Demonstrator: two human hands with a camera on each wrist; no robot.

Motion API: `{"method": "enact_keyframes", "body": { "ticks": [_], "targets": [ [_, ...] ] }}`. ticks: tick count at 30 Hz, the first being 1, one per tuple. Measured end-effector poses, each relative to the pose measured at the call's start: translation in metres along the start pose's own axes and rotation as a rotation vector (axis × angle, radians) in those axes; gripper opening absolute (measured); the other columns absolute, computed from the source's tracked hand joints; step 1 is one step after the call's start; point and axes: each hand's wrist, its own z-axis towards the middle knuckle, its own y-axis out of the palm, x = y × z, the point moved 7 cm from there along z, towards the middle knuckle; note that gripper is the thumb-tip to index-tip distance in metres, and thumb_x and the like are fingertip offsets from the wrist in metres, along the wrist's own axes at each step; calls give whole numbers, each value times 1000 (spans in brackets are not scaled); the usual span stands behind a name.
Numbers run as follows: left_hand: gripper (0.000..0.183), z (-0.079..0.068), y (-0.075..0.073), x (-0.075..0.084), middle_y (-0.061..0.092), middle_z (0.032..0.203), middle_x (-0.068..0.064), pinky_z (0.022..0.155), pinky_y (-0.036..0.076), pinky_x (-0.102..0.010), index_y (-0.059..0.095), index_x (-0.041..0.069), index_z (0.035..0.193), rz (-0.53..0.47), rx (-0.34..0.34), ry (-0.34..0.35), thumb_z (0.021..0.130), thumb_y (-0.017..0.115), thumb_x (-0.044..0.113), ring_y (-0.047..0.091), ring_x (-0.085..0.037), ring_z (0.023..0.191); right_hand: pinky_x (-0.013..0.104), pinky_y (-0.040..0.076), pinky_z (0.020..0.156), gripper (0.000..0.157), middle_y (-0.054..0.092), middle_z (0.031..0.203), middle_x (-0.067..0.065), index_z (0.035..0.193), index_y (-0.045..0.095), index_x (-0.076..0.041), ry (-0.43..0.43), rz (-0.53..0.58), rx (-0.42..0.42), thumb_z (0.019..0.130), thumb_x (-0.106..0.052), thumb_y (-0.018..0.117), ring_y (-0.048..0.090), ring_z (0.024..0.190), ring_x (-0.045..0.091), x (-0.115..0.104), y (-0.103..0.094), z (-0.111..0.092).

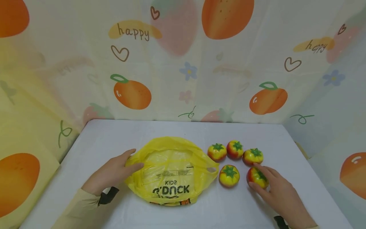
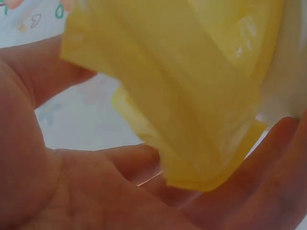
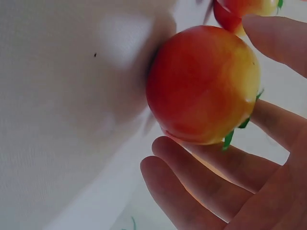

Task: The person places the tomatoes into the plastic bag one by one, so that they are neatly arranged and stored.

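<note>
A yellow plastic bag (image 1: 171, 171) with dark lettering lies flat on the table. At its left edge is my left hand (image 1: 114, 171), thumb over the bag and spread from the other fingers. In the left wrist view a loose flap of the bag (image 2: 187, 100) hangs between the thumb and the relaxed fingers. My right hand (image 1: 281, 187) reaches around a red and yellow tomato (image 3: 201, 86) with a green leafy top. Its fingers are spread beside that tomato, fairly straight. Left of it sits another tomato (image 1: 229, 176), next to the bag's right end.
Behind stand three more tomatoes in a row: the left one (image 1: 217, 152), the middle one (image 1: 234, 149) and the right one (image 1: 253, 156). The white table (image 1: 120, 133) ends at a printed curtain (image 1: 166, 63) at the back and sides.
</note>
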Motion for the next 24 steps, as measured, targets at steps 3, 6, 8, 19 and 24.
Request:
{"method": "enact_keyframes", "body": {
  "ticks": [3, 6, 8, 19, 24],
  "targets": [
    [88, 1, 0, 0, 46, 164, -31, 117, 41, -70, 35, 2, 166, 4, 14, 5, 106, 57, 62, 44, -54, 151, 70, 54, 99, 87, 58, 150, 29, 158, 53, -15, -16, 4, 24, 91, -64, 79, 63, 125, 52, -3, 2, 0],
    [78, 1, 1, 0, 49, 163, -29, 116, 42, -69, 40, 2, 164, -9, 29, 21, 109, 57, 54, 46, -53, 150, 70, 54, 99, 83, 58, 150, 28, 157, 54, -15, -26, 5, 43, 91, -58, 82, 64, 125, 51, -7, 2, 0],
    [70, 2, 1, 0, 52, 161, -28, 115, 44, -68, 44, 3, 162, -19, 38, 32, 111, 56, 48, 49, -51, 148, 70, 54, 99, 82, 58, 150, 28, 157, 54, -15, -27, 5, 47, 91, -55, 83, 64, 125, 51, -8, 2, 1],
    [56, 0, -2, -7, 57, 158, -22, 113, 46, -66, 55, 9, 156, -71, 60, 39, 110, 58, 40, 55, -45, 144, 71, 51, 102, 83, 54, 154, 27, 156, 54, -14, 11, 16, -8, 91, -57, 82, 60, 129, 51, -22, 1, 1],
    [48, 2, -3, -2, 64, 151, -19, 110, 50, -63, 60, 10, 151, -62, 85, 60, 109, 59, 32, 62, -38, 134, 71, 52, 99, 77, 57, 151, 25, 154, 57, -16, -48, 9, 84, 91, -51, 84, 61, 127, 51, -38, -19, -8]
  ]
}}
